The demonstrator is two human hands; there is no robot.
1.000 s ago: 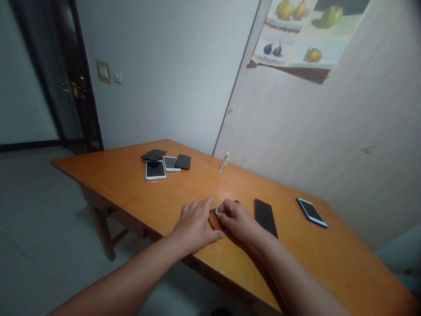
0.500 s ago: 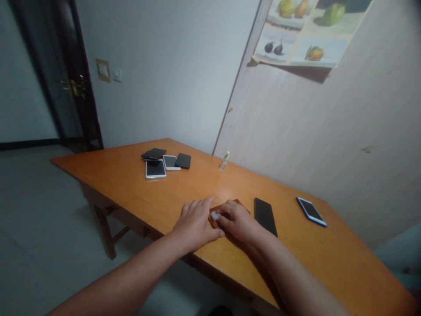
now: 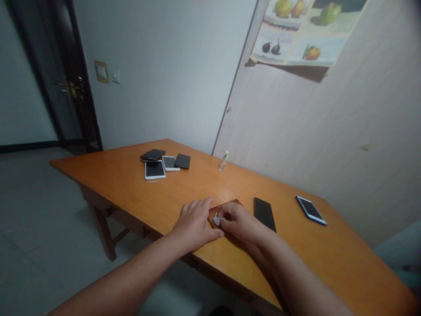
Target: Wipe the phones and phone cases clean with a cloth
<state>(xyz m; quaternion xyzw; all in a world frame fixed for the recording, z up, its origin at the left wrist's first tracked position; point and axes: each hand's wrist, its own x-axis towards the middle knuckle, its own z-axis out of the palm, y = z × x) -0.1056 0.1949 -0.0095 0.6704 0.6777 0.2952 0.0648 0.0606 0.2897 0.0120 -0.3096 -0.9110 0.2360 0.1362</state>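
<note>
A flat, brown, glossy tablet-like device (image 3: 226,206) lies on the table near its front edge, largely covered by my hands. My left hand (image 3: 194,221) holds its left end, with the thumb on the near side and the fingers toward the far side. A crumpled whitish wipe (image 3: 217,219) is pinched in my right hand (image 3: 237,221), against the top of the device. The right fingertips are partly hidden. Just right of that hand, a black phone-like slab (image 3: 264,214) lies flat.
The wooden table (image 3: 118,175) bears a small clear bottle (image 3: 223,161) at the back. Far left is a group of tablets, among them a white-framed tablet (image 3: 155,170) and a black one (image 3: 182,161). A blue-edged phone (image 3: 311,210) lies far right. Walls stand behind.
My right hand has shifted slightly, and the wipe has moved a little down and right, showing a more crumpled shape. My left hand stays in place.
</note>
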